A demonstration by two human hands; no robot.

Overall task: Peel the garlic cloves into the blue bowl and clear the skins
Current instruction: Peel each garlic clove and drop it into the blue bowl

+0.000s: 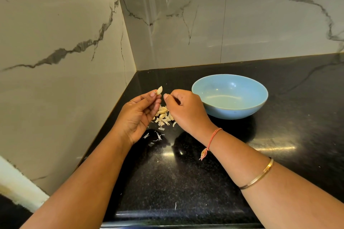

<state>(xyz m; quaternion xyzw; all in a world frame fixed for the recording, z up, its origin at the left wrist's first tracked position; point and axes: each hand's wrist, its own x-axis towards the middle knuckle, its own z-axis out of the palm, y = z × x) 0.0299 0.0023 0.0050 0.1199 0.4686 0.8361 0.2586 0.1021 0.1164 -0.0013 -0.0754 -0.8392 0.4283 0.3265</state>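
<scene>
1. Marble-veined walls: two, meeting in a corner behind and left of the blue bowl.
2. Desk: black, speckled and glossy; it carries the bowl and everything listed below.
3. Blue bowl: upright on the desk, near the corner, mouth up.
4. Your right hand: just left of the bowl, raised off the desk. Its fingers are curled in with the thumb tip toward the clove; you cannot tell whether they pinch a scrap of skin.
5. Your left hand: further left of the bowl, palm turned toward you, fingers narrow and pinching the garlic clove at their tips.
6. Heap of cloves and skins: on the desk left of the bowl, below and between your two hands.
7. Gold bangle: on your right forearm, nearer you than the bowl.
8. Orange thread: tied at your right wrist, its tassel hanging.
9. Garlic clove: pale, held up above the heap, left of the bowl and outside it.
10. Stray skin flakes: scattered on the desk, nearer you than the heap.
</scene>
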